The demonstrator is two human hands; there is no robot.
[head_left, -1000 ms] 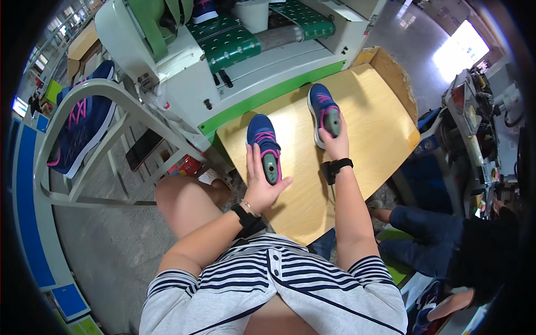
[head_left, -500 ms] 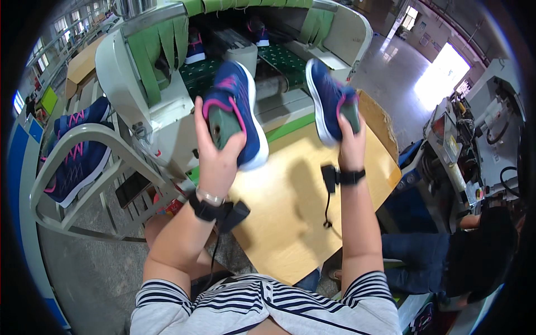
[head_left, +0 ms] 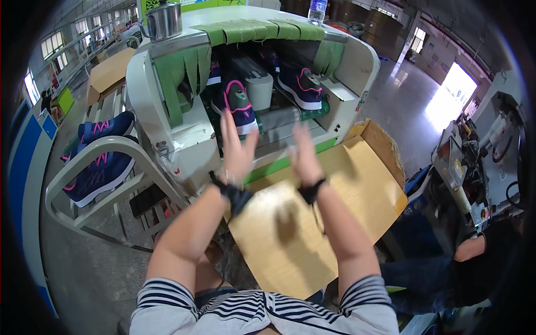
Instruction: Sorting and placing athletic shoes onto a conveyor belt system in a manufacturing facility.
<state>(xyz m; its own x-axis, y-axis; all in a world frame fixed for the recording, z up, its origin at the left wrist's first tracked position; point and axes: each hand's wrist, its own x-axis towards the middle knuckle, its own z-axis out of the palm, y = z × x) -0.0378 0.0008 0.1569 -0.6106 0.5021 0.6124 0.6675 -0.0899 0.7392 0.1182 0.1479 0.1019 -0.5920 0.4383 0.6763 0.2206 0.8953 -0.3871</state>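
A navy sneaker with pink trim stands on the left green belt at the mouth of a white machine, a grey-green last in its opening. Its mate, a second navy sneaker, stands on the right belt, also with a last inside. Just before the left sneaker is my left hand, empty, its fingers and thumb apart; whether it still touches the heel I cannot tell. My right hand is apart from the right sneaker, blurred by motion, fingers stretched out and nothing in it. Each wrist wears a black strap.
Below my hands lies a tan cardboard sheet. A metal rack on the left holds more sneakers and a dark phone. A steel pot and a bottle stand on the machine. A co-worker is at right.
Both sneakers have gone from my hands onto the machine's belts. My hands have let go, opened, and drawn closer together. The view has shifted slightly.
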